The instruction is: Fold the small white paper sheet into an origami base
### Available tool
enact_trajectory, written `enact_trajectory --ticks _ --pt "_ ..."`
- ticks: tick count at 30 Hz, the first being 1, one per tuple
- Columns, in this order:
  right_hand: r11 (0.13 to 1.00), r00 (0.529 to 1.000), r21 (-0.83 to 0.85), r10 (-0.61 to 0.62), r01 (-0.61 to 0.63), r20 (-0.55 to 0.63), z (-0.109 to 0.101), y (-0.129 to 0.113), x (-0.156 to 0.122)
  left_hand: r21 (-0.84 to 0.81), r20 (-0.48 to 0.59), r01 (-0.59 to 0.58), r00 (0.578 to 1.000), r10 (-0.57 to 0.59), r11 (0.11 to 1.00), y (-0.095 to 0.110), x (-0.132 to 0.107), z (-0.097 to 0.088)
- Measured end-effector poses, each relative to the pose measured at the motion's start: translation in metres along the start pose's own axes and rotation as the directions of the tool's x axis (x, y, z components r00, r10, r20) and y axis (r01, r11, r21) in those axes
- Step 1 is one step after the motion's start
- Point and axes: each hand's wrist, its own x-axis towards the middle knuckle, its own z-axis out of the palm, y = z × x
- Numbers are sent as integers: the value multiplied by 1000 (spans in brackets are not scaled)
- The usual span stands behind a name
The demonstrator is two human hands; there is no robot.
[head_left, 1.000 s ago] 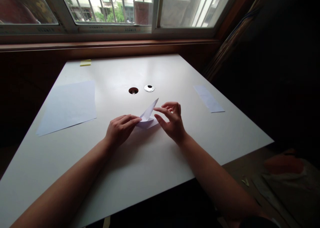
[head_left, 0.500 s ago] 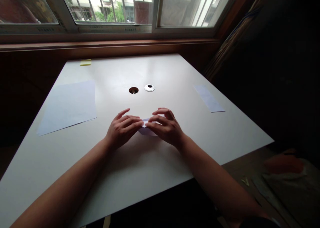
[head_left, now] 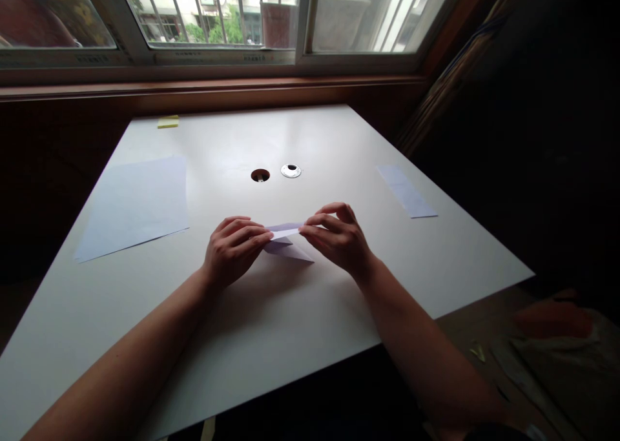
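Note:
A small folded piece of white paper [head_left: 287, 241] lies on the white table [head_left: 271, 312] between my hands. My left hand [head_left: 233, 247] presses its fingertips on the paper's left end, fingers curled close together. At the paper's right end, my right hand [head_left: 339, 237] pinches a folded flap with fingers together, just above the table. Part of the paper is hidden under both hands.
A flat white sheet [head_left: 133, 205] lies at the left of the table. A narrow paper strip [head_left: 405, 191] rests at the right. A cable hole [head_left: 260, 175] and its round cap [head_left: 290, 170] sit behind my hands. A yellow sticky pad [head_left: 167, 123] is at the far left corner.
A second ago a paper flap stood up. Both hands pressed it flat. Now my right hand has shifted right and holds a folded edge, with more paper showing between the hands.

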Motion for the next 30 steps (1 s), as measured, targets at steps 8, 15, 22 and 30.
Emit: enact_trajectory --ticks 8,15,22,30 --pt "999 999 -3 40 -40 -17 -10 21 -3 1 -30 72 997 -72 997 -3 -3 0" --pt "998 997 22 59 -58 -41 -11 25 -4 7 -39 88 995 -88 996 -6 -5 1" --pt "986 971 55 164 -157 -175 -11 33 -5 51 -23 54 998 -53 997 -5 -6 0" --pt "720 855 507 514 -474 70 5 19 -6 127 158 -52 987 32 990 11 0 -1"
